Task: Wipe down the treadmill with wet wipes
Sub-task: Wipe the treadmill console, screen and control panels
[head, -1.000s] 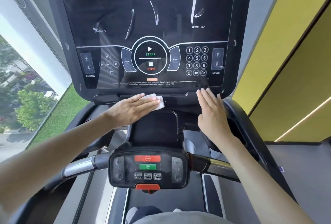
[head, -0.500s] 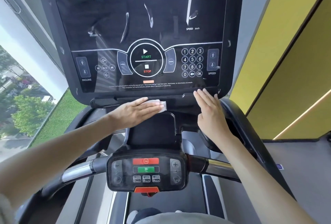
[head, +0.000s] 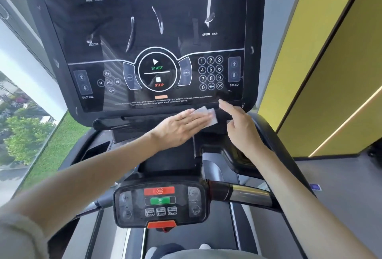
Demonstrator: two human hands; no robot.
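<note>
The step in hand was the wiping of the ledge point(head: 115, 122) under the screen point(head: 144, 20) of the treadmill point(head: 275, 134). The left hand point(head: 179, 129) lay flat on the wipe point(head: 207, 115) and pressed it on the right part of this ledge. Its grip was apart, with straight fingers on top of the wipe and not curled round it. The right hand point(head: 242, 128) was just beside the wipe, on its right. Its grip was also apart and held nothing; the forefinger reached up to the lower right corner of the screen.

The screen showed several pale streaks point(head: 130, 33), so I judge that most of the task was not yet done. The next move probably calls for finishing the ledge to its right end, where the right hand must give way, and then bringing the wipe up onto the screen with even pressure, carefully over the START and STOP keys.

Compared with one second before, the wipe had moved from near the middle of the ledge to the right. The right hand, which was lying flat on the ledge, had lifted and tilted.
</note>
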